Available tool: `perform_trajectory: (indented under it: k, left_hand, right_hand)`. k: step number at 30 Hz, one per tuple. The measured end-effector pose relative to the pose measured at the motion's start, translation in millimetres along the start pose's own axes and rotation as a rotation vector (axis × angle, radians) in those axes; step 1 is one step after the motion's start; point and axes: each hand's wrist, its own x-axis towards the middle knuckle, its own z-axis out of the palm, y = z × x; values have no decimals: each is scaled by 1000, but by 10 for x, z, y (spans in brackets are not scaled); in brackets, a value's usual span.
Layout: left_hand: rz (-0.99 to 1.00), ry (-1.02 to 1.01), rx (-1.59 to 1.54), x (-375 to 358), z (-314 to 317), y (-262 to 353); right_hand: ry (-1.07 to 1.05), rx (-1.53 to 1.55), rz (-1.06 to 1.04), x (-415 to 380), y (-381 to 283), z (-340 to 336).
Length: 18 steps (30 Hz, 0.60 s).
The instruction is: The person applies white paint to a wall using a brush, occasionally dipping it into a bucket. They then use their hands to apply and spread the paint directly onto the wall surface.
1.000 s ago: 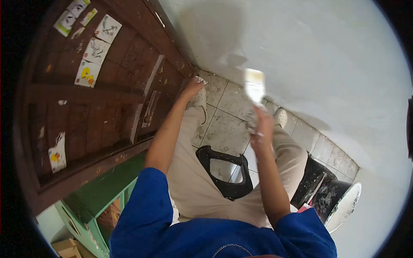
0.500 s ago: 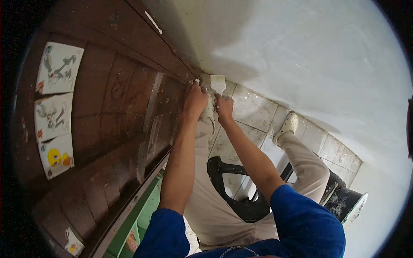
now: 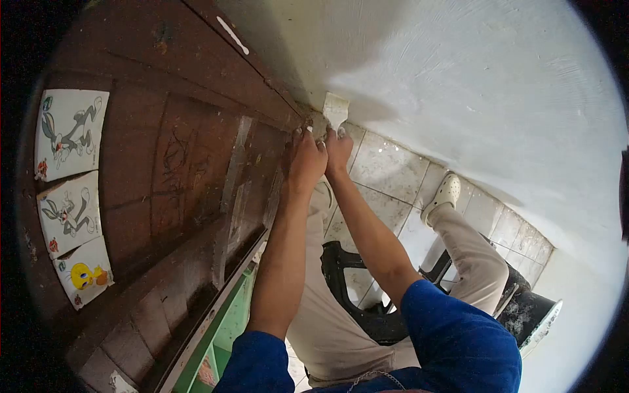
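My right hand (image 3: 338,150) grips a putty knife (image 3: 336,110), its flared blade coated white and pointing toward the base of the pale wall (image 3: 458,85). Close beside it on the left, my left hand (image 3: 308,160) is closed near the edge of the brown wooden door (image 3: 190,124). A small white bit shows at its fingertips; what it holds, if anything, is hidden. The two hands are almost touching.
Grey-white floor tiles (image 3: 386,167) run along the wall. A black plastic stool (image 3: 341,262) is beneath my legs, with a black bucket (image 3: 534,314) at right. Cartoon stickers (image 3: 72,134) are on the door. A green shelf (image 3: 229,324) is at lower left.
My right hand has moved up and slightly left, closer to my left hand. The putty knife has tilted and shifted up toward the wall. The view has shifted a little.
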Motion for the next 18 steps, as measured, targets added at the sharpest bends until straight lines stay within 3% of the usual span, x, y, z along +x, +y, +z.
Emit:
perform_trajectory:
  k: [4,7,10,13,16,18]
  left_hand:
    - [1,10,-2,7,-68,83]
    - [8,-1,-2,-14,-102,132]
    - [-26,7,-33,-3,-63,141]
    - [-45,6,-43,5,-79,164]
    - [-13,-1,-47,21,-121,187]
    - [-6,2,-32,-4,-107,177]
  right_hand:
    - [-16,119,-12,-165,65,-55]
    - [-3,-137,50,20,229,15]
    - [151,-357,-123,184,119,122]
    - [38,-181,2,103,5,81]
    - [-15,-61,-183,-34,113,29]
    - [-11,33,-71,-65,197,48]
